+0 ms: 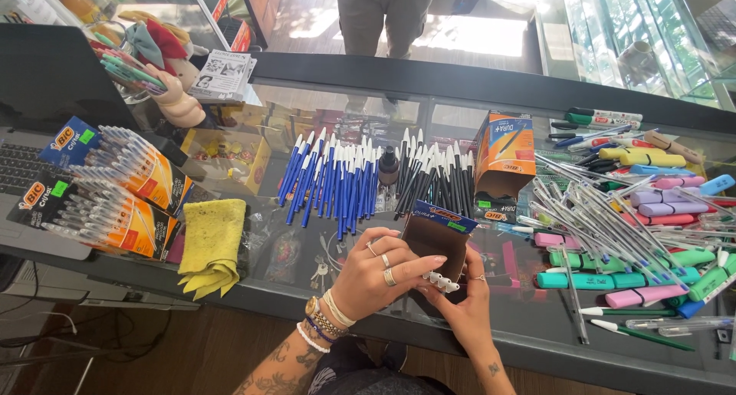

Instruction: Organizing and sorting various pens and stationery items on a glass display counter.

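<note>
Head view, left hand [373, 276] and right hand [465, 301] both closed around open pen box [435, 241], above glass counter [307, 134]

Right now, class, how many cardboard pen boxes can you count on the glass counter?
4: two orange-and-blue clear-windowed boxes lying at the left, one open orange box standing behind, one small open box held in both hands. Others may be hidden.

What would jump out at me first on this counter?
Probably both hands at the near edge: the left hand and right hand hold an open small box. Behind it lie rows of blue-capped pens and black-capped pens. Pastel highlighters crowd the right side.
</note>
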